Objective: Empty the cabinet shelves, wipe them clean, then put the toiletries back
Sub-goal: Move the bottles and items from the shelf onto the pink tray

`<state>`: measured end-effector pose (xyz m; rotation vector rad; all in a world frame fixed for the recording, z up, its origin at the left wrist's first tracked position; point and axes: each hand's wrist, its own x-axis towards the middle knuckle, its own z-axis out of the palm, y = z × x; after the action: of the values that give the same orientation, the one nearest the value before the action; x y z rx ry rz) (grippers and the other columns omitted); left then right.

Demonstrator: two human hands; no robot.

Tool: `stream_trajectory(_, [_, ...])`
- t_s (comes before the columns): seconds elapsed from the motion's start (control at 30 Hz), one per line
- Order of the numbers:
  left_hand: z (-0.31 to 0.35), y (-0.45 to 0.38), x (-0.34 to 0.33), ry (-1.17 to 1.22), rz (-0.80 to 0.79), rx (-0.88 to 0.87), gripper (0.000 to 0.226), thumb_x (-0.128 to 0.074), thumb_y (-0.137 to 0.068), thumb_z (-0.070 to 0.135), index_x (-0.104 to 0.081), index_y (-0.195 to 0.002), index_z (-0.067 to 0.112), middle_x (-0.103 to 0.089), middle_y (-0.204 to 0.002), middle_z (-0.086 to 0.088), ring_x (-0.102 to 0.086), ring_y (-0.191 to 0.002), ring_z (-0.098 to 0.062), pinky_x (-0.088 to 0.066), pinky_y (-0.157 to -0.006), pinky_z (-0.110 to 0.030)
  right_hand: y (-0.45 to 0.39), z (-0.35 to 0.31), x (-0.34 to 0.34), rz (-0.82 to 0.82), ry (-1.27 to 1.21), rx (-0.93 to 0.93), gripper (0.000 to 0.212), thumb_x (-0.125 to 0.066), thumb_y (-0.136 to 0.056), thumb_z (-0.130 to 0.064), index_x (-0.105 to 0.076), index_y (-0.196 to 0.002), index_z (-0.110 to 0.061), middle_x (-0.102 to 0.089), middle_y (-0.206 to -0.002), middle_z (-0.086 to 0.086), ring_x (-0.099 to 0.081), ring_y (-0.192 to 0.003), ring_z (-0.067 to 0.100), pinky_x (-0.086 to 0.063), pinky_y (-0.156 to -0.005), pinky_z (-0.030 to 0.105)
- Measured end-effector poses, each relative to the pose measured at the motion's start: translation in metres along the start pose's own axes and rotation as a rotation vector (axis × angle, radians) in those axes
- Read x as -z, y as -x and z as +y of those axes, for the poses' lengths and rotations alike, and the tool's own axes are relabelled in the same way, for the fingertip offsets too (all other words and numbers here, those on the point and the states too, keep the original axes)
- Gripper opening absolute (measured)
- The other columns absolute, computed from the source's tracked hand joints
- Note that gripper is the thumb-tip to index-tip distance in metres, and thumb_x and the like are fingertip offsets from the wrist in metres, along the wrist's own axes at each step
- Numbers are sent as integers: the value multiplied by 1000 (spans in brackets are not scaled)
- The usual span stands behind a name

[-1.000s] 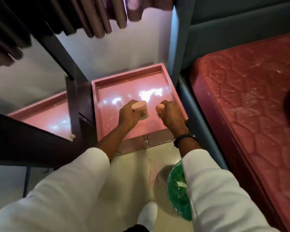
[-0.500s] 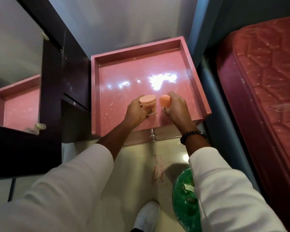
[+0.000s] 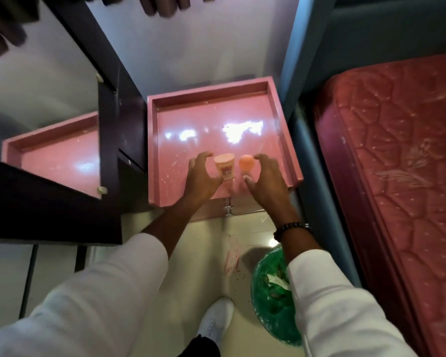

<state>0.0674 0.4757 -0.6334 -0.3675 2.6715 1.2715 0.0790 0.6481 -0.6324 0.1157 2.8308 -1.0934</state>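
Head view: both hands (image 3: 202,176) (image 3: 264,176) released jar (image 3: 225,166), sponge (image 3: 246,163); grips now open.

Red mattress (image 3: 397,163), green bin (image 3: 271,300), white shoe (image 3: 214,323)

Jar (image 3: 225,168) and round-topped bottle (image 3: 246,163) stand side by side on tray shelf (image 3: 285,140), jar left, near its front edge. Left hand (image 3: 201,180) beside jar, right hand (image 3: 264,180) beside bottle (contact unclear). Mattress (image 3: 397,163) right; bin (image 3: 273,302) on floor below.
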Motion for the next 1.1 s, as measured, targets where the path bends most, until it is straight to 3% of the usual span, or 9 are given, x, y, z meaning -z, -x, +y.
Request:
stream_trajectory(0.17, [70, 60, 59, -5, -6, -97, 50, -70, -88, 16, -50, -133, 21, -45, -140, -7, -50, -122, -22, -37, -90, -20, 46, -86, 62, 14, 45, 80, 49, -66, -90, -27, -45, -134, -20, -47, -134, 7, -57, -111, 27, -45, -85, 31])
stream_trajectory(0.3, [143, 119, 135, 22, 14, -271, 35, -66, -91, 17, -57, -124, 21, -52, -128, -4, -54, -116, -19, -41, -95, -24, 91, -174, 133, 100, 77, 183, 45, -62, -92, -28, -47, -134, -19, -49, -135, 8, -57, -112, 30, -48, -88, 39])
stream_trajectory(0.57, [278, 262, 313, 172, 230, -544, 13, -58, -94, 17, -63, -106, 20, -61, -105, 2, -61, -89, -9, -53, -85, -31, 206, -362, 287, 369, 47, 379, 35, -58, -92, -28, -53, -125, -19, -56, -122, 8, -57, -108, 31, -46, -89, 42])
stream_trajectory(0.7, [318, 331, 397, 212, 390, -719, 12, -57, -96, 24, -63, -105, 21, -65, -97, 5, -63, -85, -6, -54, -77, -27, 262, -445, 337, 479, -87, 498, 16, -54, -95, -30, -55, -107, -20, -56, -102, 1, -60, -91, 22, -51, -75, 38])
stream_trajectory(0.83, [326, 381, 471, 318, 549, -817, 11, -56, -98, 18, -62, -106, 16, -66, -92, 5, -64, -83, -4, -51, -75, -15, 314, -518, 363, 555, -262, 598, 10, -51, -98, -30, -57, -102, -24, -59, -91, -10, -58, -79, 4, -48, -68, 22])
stream_trajectory(0.9, [311, 395, 505, 375, 582, -805, 10, -56, -98, 17, -63, -105, 16, -66, -90, 5, -65, -81, -6, -53, -74, -18, 336, -551, 354, 548, -352, 641, 8, -51, -98, -30, -58, -99, -26, -62, -85, -15, -59, -78, -1, -46, -66, 16])
stream_trajectory(1.0, [266, 393, 545, 392, 540, -683, 9, -56, -98, 21, -63, -103, 18, -68, -87, 5, -67, -78, -8, -55, -69, -20, 360, -595, 315, 459, -385, 684, 8, -52, -96, -36, -58, -92, -32, -63, -77, -15, -60, -75, 1, -46, -65, 17])
stream_trajectory(1.1, [208, 375, 579, 382, 400, -487, 12, -54, -99, 31, -62, -99, 22, -70, -85, 2, -68, -74, -11, -53, -65, -22, 362, -632, 257, 324, -317, 724, 9, -53, -96, -36, -60, -92, -31, -63, -77, -12, -59, -72, 0, -46, -64, 16])
